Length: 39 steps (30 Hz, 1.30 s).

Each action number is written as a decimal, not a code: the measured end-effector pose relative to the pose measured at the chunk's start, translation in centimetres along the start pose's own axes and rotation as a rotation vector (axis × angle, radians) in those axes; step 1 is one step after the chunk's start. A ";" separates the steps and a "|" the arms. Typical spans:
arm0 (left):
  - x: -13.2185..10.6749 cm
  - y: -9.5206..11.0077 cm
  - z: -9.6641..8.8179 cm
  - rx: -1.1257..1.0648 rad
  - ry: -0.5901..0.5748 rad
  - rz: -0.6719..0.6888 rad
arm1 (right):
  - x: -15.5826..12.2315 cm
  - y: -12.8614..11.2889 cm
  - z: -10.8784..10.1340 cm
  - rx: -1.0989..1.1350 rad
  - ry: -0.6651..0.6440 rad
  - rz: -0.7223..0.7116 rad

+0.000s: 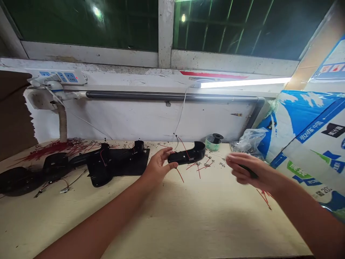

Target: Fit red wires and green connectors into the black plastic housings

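My left hand (pixel 159 163) grips the end of a black curved plastic housing (pixel 183 156), thumb below and fingers behind. Thin red wires stick out of the housing above and below; its cupped end points right. Apart from it on the right, my right hand (pixel 249 171) is closed around a small dark tool (pixel 249 171), mostly hidden in the palm; its kind is not clear. Small metal pieces with red wires (pixel 207 162) lie scattered on the table between my hands.
More black housings (pixel 101 172) lie at the left, some on a black mat (pixel 129 163). A heap of red wires (pixel 61 148) is at the back left. Behind stand a spool (pixel 217 138) and tape roll (pixel 212 144). A plastic bag (pixel 249 138) and blue-white carton (pixel 309 136) border the right.
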State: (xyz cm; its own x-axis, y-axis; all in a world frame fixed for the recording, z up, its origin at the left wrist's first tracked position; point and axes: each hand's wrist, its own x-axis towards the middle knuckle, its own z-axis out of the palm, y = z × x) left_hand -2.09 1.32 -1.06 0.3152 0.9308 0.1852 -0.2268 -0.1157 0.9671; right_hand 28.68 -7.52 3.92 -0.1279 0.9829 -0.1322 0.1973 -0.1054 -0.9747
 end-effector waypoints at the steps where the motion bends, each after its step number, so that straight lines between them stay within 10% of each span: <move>1: -0.5 0.2 0.3 -0.032 -0.069 -0.046 | 1.7 -0.4 0.0 0.112 -0.064 0.064; 6: -1.6 0.4 0.4 -0.013 -0.243 -0.118 | 7.2 0.2 3.2 0.297 -0.378 0.422; 11: -1.3 -0.1 0.2 -0.056 -0.201 -0.070 | 6.8 2.0 6.5 0.409 -0.399 0.347; 19: -1.6 -0.7 0.3 0.351 0.227 0.126 | 5.6 2.7 10.4 -0.055 0.041 0.067; 25: -3.7 0.1 0.3 0.704 -0.221 0.543 | 5.6 2.9 11.0 -0.204 0.108 -0.028; 33: -4.1 0.9 1.2 0.925 -0.394 1.081 | 5.9 3.2 11.4 -0.164 0.118 -0.108; 39: -3.3 0.5 0.7 1.245 -0.051 0.888 | 6.2 3.5 11.3 -0.218 0.157 -0.097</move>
State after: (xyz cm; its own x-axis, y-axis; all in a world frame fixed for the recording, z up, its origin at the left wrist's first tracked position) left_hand -2.62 -2.01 -1.09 0.5358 0.3960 0.7457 0.5311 -0.8447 0.0669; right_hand 17.62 -3.53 -2.31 -0.0078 1.0000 0.0062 0.3979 0.0088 -0.9174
